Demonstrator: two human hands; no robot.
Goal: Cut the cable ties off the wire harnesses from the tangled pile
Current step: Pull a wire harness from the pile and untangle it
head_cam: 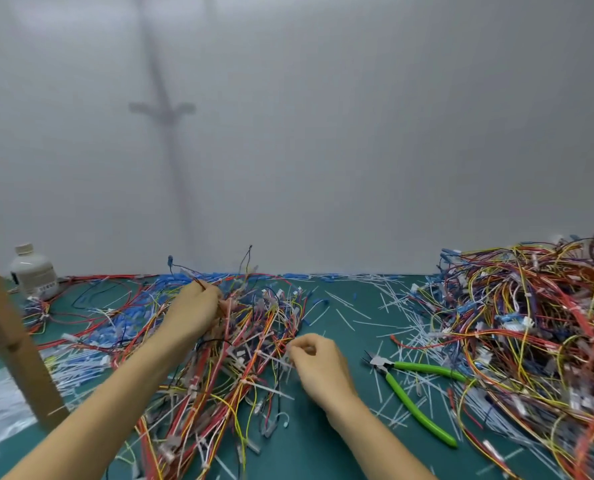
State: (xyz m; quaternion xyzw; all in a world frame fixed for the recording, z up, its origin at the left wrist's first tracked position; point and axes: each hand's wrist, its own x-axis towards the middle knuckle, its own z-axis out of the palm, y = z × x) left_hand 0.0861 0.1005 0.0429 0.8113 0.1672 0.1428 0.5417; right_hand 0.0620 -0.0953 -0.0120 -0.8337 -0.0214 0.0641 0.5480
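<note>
The left hand [193, 308] is gripping a few thin wires at the far side of the middle wire pile [233, 358], which is lying on the green counter [302, 448]. The right hand [318, 363] is pinching a white cable tie [276, 359] at the pile's right edge. Green-handled cutters [416, 393] are lying to its right, beside a bigger pile [531, 323].

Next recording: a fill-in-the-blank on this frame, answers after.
1. The cutters lying on the mat have ___ handles.
2. They lie to the ___ of the right hand.
3. The white bottle stands by the wall, on the table's ___ side.
4. Neither hand holds the cutters; the left hand grips ___ in the middle pile.
Answers: green; right; left; wires.
</note>
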